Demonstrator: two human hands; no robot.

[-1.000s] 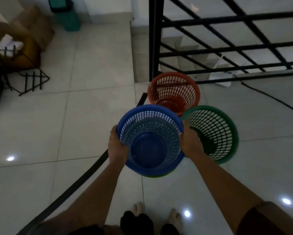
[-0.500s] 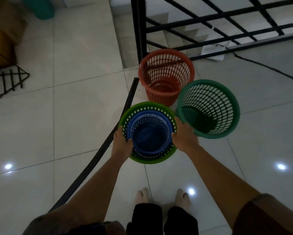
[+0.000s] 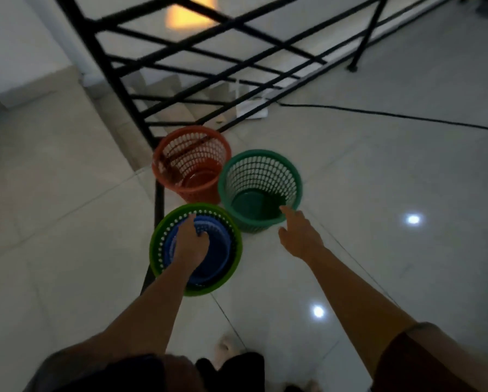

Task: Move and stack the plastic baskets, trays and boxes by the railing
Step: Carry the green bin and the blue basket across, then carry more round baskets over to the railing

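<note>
Seen from the head camera, the left hand (image 3: 191, 244) presses down inside the blue basket (image 3: 217, 257) nested in the near light-green basket (image 3: 155, 244), holding nothing I can tell, while the right hand (image 3: 299, 236), fingers loosely extended, reaches the dark-green basket (image 3: 261, 190) beside the orange basket (image 3: 190, 162) by the railing (image 3: 180, 52); best grip its near rim firmly before lifting.

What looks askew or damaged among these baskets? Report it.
Nothing stands out. The orange basket, teal basket and light green basket stand upright on the floor, the blue basket nested inside the light green one. No visible damage, though the picture is dim and blurred.
</note>
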